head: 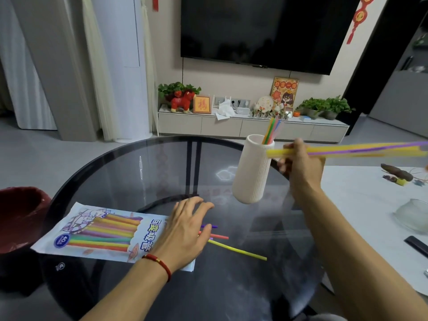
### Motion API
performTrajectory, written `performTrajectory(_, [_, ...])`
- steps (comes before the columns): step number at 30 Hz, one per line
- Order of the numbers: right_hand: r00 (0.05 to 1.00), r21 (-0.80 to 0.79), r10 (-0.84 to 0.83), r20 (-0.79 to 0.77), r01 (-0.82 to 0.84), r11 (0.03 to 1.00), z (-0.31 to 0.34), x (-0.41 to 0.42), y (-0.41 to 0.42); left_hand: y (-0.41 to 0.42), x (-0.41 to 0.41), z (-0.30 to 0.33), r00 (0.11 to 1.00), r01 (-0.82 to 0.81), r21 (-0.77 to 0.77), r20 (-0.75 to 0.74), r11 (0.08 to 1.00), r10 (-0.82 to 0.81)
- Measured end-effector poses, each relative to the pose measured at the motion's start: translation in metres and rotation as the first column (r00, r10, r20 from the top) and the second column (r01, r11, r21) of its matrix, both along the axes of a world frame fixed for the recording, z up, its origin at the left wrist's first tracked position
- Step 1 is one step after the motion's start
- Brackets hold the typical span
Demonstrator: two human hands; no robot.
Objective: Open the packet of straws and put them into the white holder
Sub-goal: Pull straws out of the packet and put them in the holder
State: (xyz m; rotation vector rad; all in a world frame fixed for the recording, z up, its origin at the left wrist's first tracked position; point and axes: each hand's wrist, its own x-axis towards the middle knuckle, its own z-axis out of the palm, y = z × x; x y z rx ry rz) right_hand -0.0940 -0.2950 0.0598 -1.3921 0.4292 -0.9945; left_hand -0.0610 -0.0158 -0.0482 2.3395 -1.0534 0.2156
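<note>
The white holder (pixel 253 169) stood on the round glass table (pixel 139 172), with a few straws (pixel 272 130) already poking out of its top. The right hand (pixel 298 163), just beside the holder, was closed around a bunch of yellow and purple straws (pixel 347 150) lying sideways. Their near ends touched the holder's rim, so a push could tip it over, I thought. The left hand (pixel 185 230) lay open and flat on the opened packet (pixel 99 232), nearer the person than the holder. Loose straws (pixel 231 246) stuck out there and might roll. The table's far edge curved right behind the holder, but lots of free glass lay in front.
</note>
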Motion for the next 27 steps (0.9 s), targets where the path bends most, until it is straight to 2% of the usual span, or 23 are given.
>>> performTrajectory(5, [0.996, -0.206, -0.072, -0.044, 0.062, 0.977, 0.038, 0.021, -0.012, 0.0, 0.001, -0.001, 1.0, -0.005, -0.007, 0.008, 1.0, 0.005])
performTrajectory(8, [0.992, -0.358, -0.088, -0.086, 0.052, 0.932, 0.046, 0.03, -0.012, -0.001, -0.001, -0.001, 1.0, 0.005, -0.02, 0.018, 1.0, -0.004])
performTrajectory(11, [0.984, -0.445, -0.113, -0.14, 0.04, 0.895, 0.058, 0.039, -0.013, -0.003, -0.002, -0.001, 0.999, 0.004, -0.001, 0.044, 1.0, -0.004])
performTrajectory(15, [0.958, -0.511, -0.199, -0.207, 0.067, 0.857, 0.067, 0.049, -0.015, -0.003, -0.001, -0.003, 0.999, -0.008, 0.055, 0.047, 0.998, 0.006])
performTrajectory(21, [0.903, -0.568, -0.229, -0.364, -0.021, 0.823, 0.059, 0.056, -0.015, -0.001, 0.0, -0.003, 1.0, -0.013, 0.061, 0.019, 0.998, 0.012])
performTrajectory(27, [0.814, -0.62, -0.223, -0.537, -0.201, 0.758, 0.067, 0.067, -0.013, -0.002, 0.0, -0.004, 1.0, -0.009, 0.07, 0.024, 0.998, 0.008])
